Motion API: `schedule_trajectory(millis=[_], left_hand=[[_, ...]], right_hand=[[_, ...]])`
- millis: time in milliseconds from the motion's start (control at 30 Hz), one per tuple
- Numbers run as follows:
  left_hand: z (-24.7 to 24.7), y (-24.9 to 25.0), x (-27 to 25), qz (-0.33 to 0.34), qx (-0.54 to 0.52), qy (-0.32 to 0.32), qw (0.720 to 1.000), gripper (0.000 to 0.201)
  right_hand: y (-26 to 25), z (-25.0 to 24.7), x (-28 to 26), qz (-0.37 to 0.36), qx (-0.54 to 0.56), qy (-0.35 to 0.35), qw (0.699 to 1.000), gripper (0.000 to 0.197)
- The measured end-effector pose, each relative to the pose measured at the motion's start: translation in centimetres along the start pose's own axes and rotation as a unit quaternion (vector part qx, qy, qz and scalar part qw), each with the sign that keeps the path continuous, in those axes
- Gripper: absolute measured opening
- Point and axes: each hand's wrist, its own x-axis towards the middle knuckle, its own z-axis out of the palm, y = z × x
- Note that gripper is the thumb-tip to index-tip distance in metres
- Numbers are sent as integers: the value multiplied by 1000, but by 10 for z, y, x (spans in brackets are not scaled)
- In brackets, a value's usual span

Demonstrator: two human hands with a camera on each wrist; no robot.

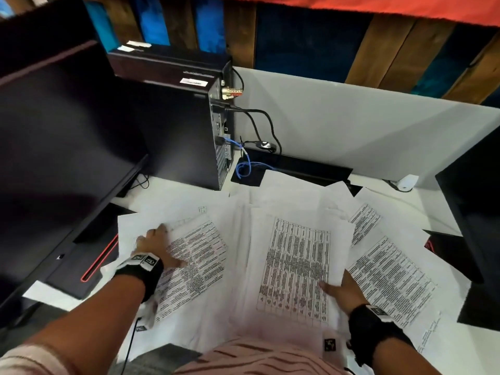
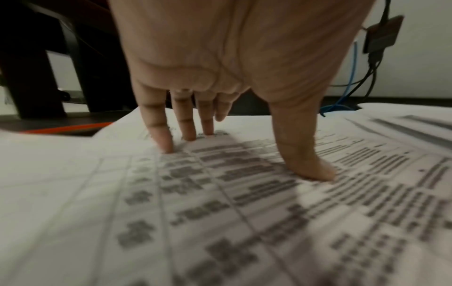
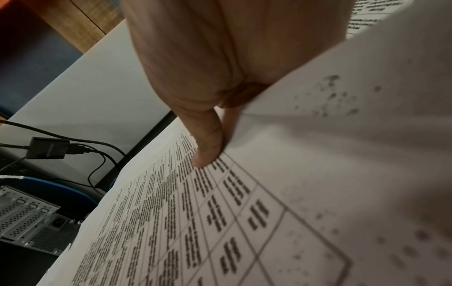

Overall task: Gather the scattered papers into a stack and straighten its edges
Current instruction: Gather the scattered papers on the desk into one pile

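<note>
White printed sheets with tables lie scattered and overlapping across the desk. My left hand [image 1: 158, 246] lies flat on a left sheet [image 1: 194, 255], fingers straight; in the left wrist view its fingertips [image 2: 166, 145] and thumb press down on that sheet [image 2: 220, 212]. My right hand [image 1: 342, 289] pinches the right edge of the middle sheets [image 1: 295, 266], thumb on top, fingers hidden beneath. The right wrist view shows the thumb [image 3: 208, 152] on the printed page [image 3: 195, 222] with the paper curling over the fingers. More sheets [image 1: 389, 280] spread out to the right.
A black monitor [image 1: 54, 158] and its base stand at the left. A computer tower [image 1: 189, 125] with cables [image 1: 249, 163] sits behind the papers. A second dark screen [image 1: 476, 201] is at the right. A white partition [image 1: 351, 125] backs the desk.
</note>
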Motion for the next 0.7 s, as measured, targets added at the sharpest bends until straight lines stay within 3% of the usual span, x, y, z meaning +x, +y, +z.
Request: schedule_trajectory(millis=[100, 267, 433, 567, 700], left_hand=[[-2, -10, -1, 7, 2, -13, 1000, 128], [-6, -6, -7, -23, 89, -11, 996, 90], [2, -11, -8, 6, -69, 0, 998, 103], [1, -9, -14, -13, 7, 26, 1000, 98], [-3, -4, -15, -11, 45, 12, 999, 76]], right_hand=[[1, 1, 4, -2, -5, 3, 1000, 73], [4, 2, 5, -7, -4, 1, 1000, 70], [8, 2, 6, -11, -10, -1, 1000, 68], [7, 3, 6, -13, -20, 5, 1000, 66], [7, 4, 3, -11, -28, 23, 999, 66]])
